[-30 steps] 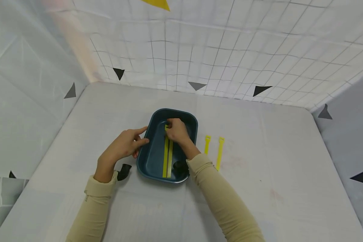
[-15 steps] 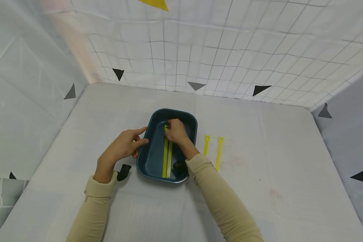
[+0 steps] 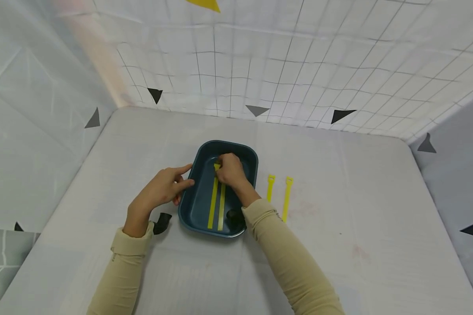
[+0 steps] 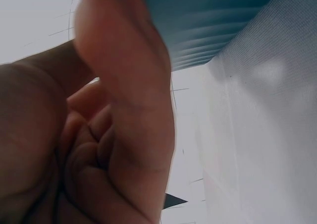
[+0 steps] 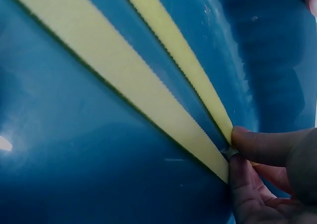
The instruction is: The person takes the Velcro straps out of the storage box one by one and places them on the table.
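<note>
A dark teal tray stands on the white table, with two yellow hook-and-loop cable ties lying lengthwise inside. My right hand reaches in and pinches the far end of the left cable tie between thumb and fingers. Beside it lies the second cable tie, its far end hidden by my hand. In the right wrist view, the pinched tie runs up from the fingertips. My left hand holds the tray's left wall, thumb over the rim and the other fingers outside.
Two more yellow ties lie right of the tray, the sleeve covering their near ends. A black curved piece rests by my left cuff. A dark rounded object sits in the tray's near right corner. A gridded white sheet rises behind.
The near end of the left cable tie has swung left, widening the gap between the two ties. Its head has turned slightly in my right hand. The left hand stays on the tray.
</note>
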`<state>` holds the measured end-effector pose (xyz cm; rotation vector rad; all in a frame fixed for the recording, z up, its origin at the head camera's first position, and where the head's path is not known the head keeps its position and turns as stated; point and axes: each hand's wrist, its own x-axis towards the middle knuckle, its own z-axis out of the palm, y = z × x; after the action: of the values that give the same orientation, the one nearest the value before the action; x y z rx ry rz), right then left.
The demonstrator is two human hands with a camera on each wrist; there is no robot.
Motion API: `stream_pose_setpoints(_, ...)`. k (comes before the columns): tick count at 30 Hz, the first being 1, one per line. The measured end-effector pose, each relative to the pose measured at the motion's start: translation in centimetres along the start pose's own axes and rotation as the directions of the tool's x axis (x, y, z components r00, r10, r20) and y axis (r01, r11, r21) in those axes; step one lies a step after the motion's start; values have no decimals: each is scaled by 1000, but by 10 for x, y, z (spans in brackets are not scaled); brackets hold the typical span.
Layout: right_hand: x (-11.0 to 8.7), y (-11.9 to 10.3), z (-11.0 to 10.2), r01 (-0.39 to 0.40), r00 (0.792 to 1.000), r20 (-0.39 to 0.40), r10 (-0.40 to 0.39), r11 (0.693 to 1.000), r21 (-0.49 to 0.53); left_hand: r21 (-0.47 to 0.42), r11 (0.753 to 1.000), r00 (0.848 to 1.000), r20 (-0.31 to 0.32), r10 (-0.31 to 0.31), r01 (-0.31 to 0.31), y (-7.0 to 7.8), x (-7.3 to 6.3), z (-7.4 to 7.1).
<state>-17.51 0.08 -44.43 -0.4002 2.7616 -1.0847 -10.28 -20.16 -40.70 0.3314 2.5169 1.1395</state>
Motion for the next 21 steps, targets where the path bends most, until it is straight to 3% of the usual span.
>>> stream_pose_setpoints(9, -2, -1, 0, -55, 998, 9, 55, 997, 53, -9, 1000, 1000, 0, 6, -6, 0, -1, 1)
stream_pose_setpoints(21, -4, -7, -1, -111, 991, -61, 123, 978, 176, -12, 1000, 1000, 3, 11, -11, 0, -2, -1)
